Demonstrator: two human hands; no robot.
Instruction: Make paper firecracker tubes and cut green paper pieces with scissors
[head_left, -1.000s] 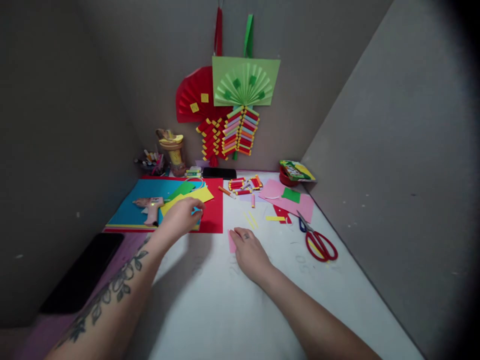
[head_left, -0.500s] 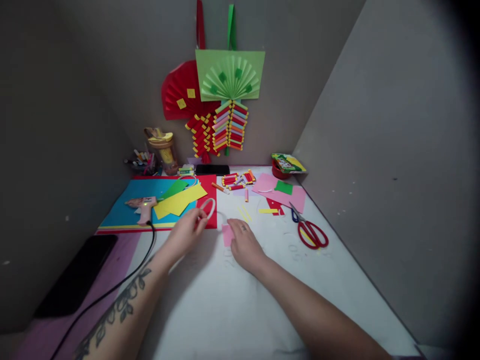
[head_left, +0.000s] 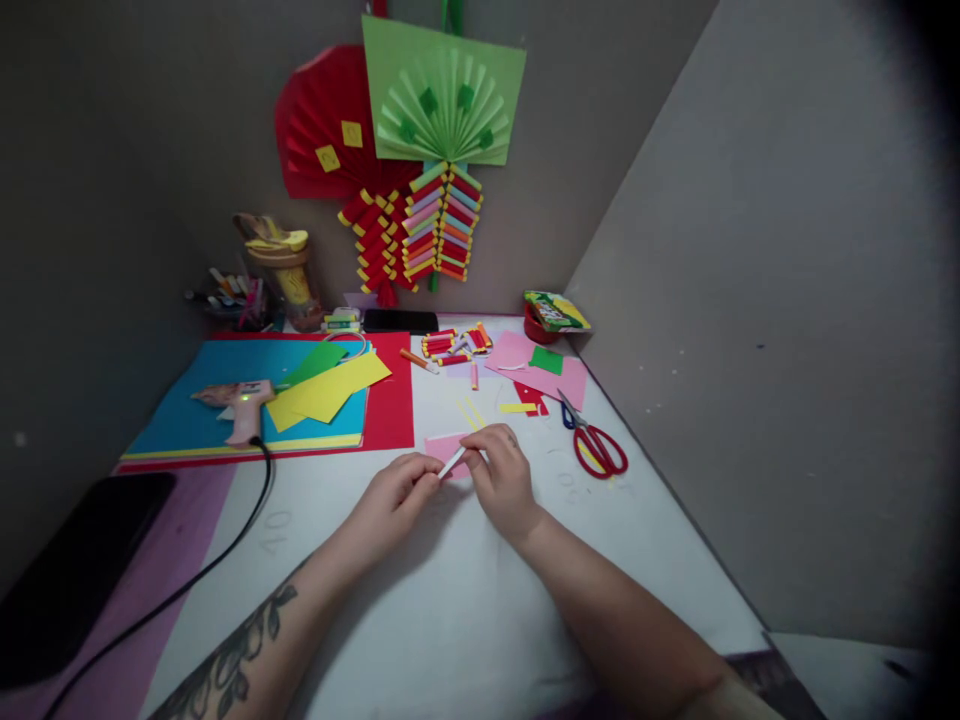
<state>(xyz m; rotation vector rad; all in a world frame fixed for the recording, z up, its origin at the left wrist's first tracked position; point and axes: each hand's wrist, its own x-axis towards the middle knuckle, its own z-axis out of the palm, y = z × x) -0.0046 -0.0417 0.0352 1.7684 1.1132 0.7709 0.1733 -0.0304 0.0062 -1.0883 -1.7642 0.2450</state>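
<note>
My left hand (head_left: 401,495) pinches the near end of a narrow white tape roll (head_left: 451,462), which shows edge-on as a slim band. At its far end the thumb and fingers of my right hand (head_left: 501,475) close on the same roll. Under and just behind the fingertips a small pink paper piece (head_left: 442,446) lies flat on the white table (head_left: 450,600), partly covered by the hands. A pale strip runs along its far edge. Thin yellow paper strips (head_left: 471,412) lie just beyond it.
A glue gun (head_left: 249,405) with a black cord rests on coloured sheets (head_left: 187,370) at left, near a dark phone-like slab (head_left: 82,570). Red-handled scissors (head_left: 600,448) lie right. Rolled paper tubes (head_left: 450,345) sit behind; paper fan decorations (head_left: 442,110) hang on the wall.
My left hand has brought the tape roll right and nearer, turning it edge-on. My right hand has lifted from the pink paper and now grips the roll. The view has shifted.
</note>
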